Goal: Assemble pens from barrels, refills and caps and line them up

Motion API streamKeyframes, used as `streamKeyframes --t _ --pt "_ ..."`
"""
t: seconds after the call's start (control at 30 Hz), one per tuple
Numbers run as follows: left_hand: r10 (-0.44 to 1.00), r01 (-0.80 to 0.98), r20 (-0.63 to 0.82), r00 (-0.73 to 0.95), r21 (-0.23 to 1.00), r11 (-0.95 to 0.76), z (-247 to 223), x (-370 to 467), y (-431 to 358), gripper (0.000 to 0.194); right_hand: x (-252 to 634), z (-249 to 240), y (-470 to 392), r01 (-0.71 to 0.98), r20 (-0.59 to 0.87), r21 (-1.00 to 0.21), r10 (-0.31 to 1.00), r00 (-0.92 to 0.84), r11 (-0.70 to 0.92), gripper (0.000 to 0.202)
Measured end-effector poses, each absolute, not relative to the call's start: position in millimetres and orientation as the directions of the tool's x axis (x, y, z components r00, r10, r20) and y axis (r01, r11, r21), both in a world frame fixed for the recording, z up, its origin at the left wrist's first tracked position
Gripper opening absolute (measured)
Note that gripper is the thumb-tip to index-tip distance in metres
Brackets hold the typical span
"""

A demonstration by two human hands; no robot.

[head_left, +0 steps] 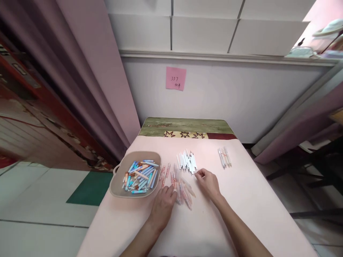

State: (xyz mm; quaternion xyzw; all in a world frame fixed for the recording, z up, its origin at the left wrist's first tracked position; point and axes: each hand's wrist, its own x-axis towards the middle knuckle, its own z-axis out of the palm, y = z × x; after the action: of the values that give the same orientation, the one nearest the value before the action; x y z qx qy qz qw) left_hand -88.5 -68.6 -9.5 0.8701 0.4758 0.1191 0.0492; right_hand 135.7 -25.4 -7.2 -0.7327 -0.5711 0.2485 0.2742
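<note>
My left hand (164, 203) rests palm down at the near left edge of a pile of clear and pink pen barrels (184, 191). Its fingers are curled, and whatever lies under the fingertips is hidden. To the right, my right hand (209, 182) pinches thumb and forefinger together at the near end of a white pen refill (192, 172). That refill lies at the edge of a loose bunch of white refills (187, 160) with dark tips. A few pink-patterned barrels (168, 170) lie between the pile and the basket.
A beige basket (114, 189) at the left holds many blue, teal and peach pen parts. Several put-together pens (224, 157) lie side by side at the back right. The table has a pale pink cover (241, 214). Behind it, a pink note (175, 78) is stuck on the wall.
</note>
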Motion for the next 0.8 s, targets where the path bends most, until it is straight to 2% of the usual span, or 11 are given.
streamKeyframes --t 0.13,0.23,0.33,0.43,0.53,0.6,0.67,0.73,0.8 --pt "0.796 0.788 0.151 0.586 0.122 -0.603 -13.3 -93.6 -66.7 0.026 145.9 -3.4 15.8 0.726 -0.036 -0.652 0.966 0.256 -0.216 0.02" --pt "0.801 0.788 0.2 0.565 0.157 -0.595 -14.4 -100.7 -70.9 0.028 144.4 -3.0 43.1 0.745 -0.046 -0.627 0.966 0.254 -0.226 0.019" --pt "0.847 0.78 0.221 0.484 0.329 -0.531 -11.2 -106.1 -76.3 0.028 137.2 -4.9 63.7 0.769 -0.073 -0.592 0.967 0.244 -0.239 0.017" --pt "0.918 0.695 0.19 0.349 0.605 -0.39 -0.2 -106.0 -79.6 0.018 129.0 -9.3 77.7 0.791 -0.12 -0.545 0.959 0.255 -0.278 0.015" --pt "0.974 0.468 0.078 0.213 0.867 -0.172 16.5 -99.5 -78.9 0.013 123.4 -12.7 86.9 0.804 -0.16 -0.502 0.948 0.275 -0.318 0.013" --pt "0.986 0.237 -0.059 0.154 0.971 0.022 27.6 -92.5 -76.2 0.018 121.6 -11.7 90.5 0.809 -0.171 -0.487 0.944 0.283 -0.331 0.011" --pt "0.968 -0.007 -0.215 0.131 0.976 0.218 37.4 -84.5 -71.7 0.027 121.1 -6.9 90.7 0.809 -0.167 -0.488 0.945 0.281 -0.327 0.01" --pt "0.928 -0.209 -0.349 0.128 0.905 0.37 45.6 -77.3 -66.0 0.033 121.7 1.6 85.0 0.806 -0.142 -0.507 0.952 0.271 -0.305 0.012" --pt "0.891 -0.359 -0.433 0.133 0.817 0.451 52.4 -71.8 -59.5 0.032 122.9 11.7 70.8 0.798 -0.095 -0.54 0.961 0.26 -0.269 0.016"
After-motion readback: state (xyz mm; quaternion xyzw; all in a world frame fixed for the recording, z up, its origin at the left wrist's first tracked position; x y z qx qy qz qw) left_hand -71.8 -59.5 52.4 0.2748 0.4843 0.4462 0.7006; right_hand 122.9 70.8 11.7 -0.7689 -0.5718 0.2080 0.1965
